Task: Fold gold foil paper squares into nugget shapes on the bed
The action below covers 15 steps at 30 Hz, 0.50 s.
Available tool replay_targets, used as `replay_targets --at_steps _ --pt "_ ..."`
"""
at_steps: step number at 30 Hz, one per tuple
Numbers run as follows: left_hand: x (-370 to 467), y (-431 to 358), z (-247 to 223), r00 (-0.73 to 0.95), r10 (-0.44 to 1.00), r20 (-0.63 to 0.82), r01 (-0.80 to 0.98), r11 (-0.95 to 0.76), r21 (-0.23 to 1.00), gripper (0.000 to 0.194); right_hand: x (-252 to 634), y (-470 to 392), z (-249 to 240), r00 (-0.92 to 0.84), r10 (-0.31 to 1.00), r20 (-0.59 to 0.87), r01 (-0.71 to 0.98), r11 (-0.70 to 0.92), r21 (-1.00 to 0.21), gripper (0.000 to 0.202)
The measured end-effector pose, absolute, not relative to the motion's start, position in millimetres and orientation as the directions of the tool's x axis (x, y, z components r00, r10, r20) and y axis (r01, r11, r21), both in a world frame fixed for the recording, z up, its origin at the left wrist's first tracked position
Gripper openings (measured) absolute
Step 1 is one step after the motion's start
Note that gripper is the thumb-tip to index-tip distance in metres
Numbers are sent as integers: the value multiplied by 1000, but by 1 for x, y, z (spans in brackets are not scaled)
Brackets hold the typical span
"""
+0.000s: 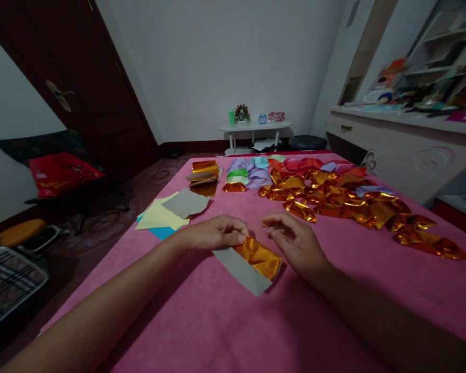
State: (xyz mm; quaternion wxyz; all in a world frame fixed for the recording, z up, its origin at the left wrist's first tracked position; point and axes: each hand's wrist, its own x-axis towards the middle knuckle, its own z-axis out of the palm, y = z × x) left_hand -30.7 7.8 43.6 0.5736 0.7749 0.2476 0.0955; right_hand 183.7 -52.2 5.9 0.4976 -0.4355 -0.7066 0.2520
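Between thumb and fingers, my left hand [219, 231] pinches the upper left end of a partly folded sheet of gold foil paper [259, 257]. Its shiny gold side shows on the upper part, and a dull grey strip runs along the lower side. To the right of the sheet, my right hand [295, 242] hovers with its fingers loosely curved and apart, nothing visible in them. Beyond the hands lie many folded gold foil pieces [328, 199]. Folded purple, green and red paper pieces [259, 176] sit behind them.
Left of my hands are loose yellow [161, 212], grey [185, 203] and blue [163, 233] sheets. A stack of gold foil sheets [204, 176] stands behind them on the pink-covered table [202, 321]. A white side table [256, 126] is by the wall, a cabinet [396, 140] at right.
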Motion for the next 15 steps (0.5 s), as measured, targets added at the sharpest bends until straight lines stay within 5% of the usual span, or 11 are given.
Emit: replay_targets --at_steps 5,11,15 --pt "-17 29 40 910 386 -148 351 -530 772 14 183 -49 1 -473 682 558 379 729 -570 42" --pt "0 41 32 926 374 -53 337 -756 561 13 185 -48 -2 -530 647 548 410 761 -502 39" --pt "1 41 24 905 406 124 279 -790 547 9 187 -48 -2 -538 647 540 432 762 -483 34"
